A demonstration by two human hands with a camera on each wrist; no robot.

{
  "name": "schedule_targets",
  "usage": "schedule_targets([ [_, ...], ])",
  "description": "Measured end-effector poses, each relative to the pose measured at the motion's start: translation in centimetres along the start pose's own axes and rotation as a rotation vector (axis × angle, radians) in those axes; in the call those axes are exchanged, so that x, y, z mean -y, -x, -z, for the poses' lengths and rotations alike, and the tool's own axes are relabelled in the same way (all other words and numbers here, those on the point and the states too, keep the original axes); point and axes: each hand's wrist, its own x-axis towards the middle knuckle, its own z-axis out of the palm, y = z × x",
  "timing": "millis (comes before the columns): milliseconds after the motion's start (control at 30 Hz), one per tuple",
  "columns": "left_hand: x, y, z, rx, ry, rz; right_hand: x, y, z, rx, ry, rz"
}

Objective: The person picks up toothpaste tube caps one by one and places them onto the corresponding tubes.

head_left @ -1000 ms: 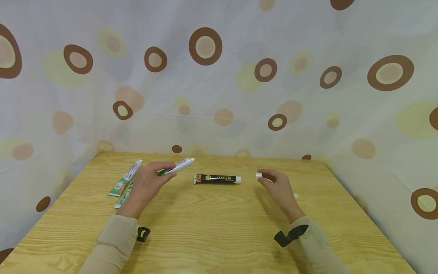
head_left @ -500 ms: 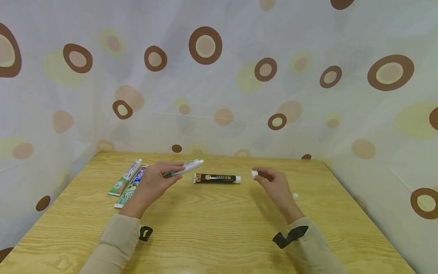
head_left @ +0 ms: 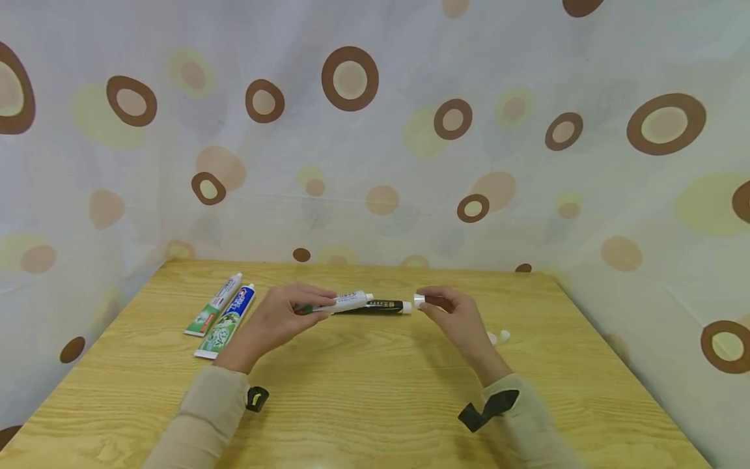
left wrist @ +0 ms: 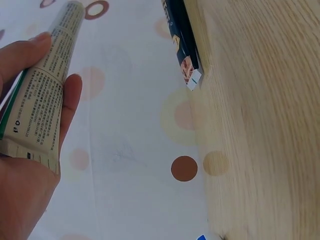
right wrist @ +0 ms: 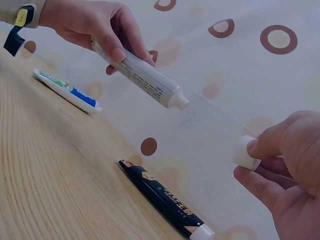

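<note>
My left hand [head_left: 287, 316] grips a white and green toothpaste tube [head_left: 350, 301] above the table, its bare nozzle [right wrist: 179, 101] pointing right. Between thumb and fingertips my right hand [head_left: 457, 319] pinches a white cap [head_left: 418, 301], apart from the nozzle and level with it. Behind and below the held tube lies a black toothpaste tube [head_left: 388, 307] with a white cap on, partly hidden in the head view. The left wrist view shows the printed back of the held tube [left wrist: 42, 95] along my palm.
At the left of the wooden table [head_left: 351, 404] lie a green and white toothpaste tube [head_left: 215, 305] and a blue and green one [head_left: 227, 322], both uncapped. Two small white caps [head_left: 505, 335] sit right of my right hand. A patterned sheet [head_left: 375, 143] surrounds the table.
My left hand has carried the tube rightward and slightly down, now overlapping the black tube in the head view. My right hand has moved left with the cap, narrowing the gap.
</note>
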Motion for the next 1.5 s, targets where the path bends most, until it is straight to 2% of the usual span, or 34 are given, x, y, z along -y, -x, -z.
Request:
schedule_targets([
  [233, -0.6, -0.4, -0.7, 0.048, 0.100, 0.009, 0.6, 0.5, -1.1, 0.065, -0.009, 0.029],
  [433, -1.0, -0.6, -1.4, 0.068, 0.162, -0.004, 1.0, 1.0, -2.0, 0.111, -0.015, 0.003],
  [733, -1.3, -0.7, -2.0, 0.103, 0.168, -0.010, 1.1, 1.7, -2.6, 0.125, -0.048, 0.008],
  [933, -1.4, -0.5, -2.0, 0.106, 0.215, 0.000, 1.5, 1.9, -2.8, 0.163, -0.052, 0.027],
  [1167, -1.3, -0.3, -2.3, 0.100, 0.250, 0.003, 1.7, 1.9, -3.0, 0.193, -0.125, -0.023],
  [1300, -1.2, -0.2, -2.5, 0.111, 0.258, 0.015, 1.8, 1.9, -3.2, 0.175, -0.081, -0.030],
  [1500, -1.2, -0.3, -2.6, 0.117, 0.290, 0.057, 2.6, 2.1, -2.8, 0.187, -0.025, 0.027],
])
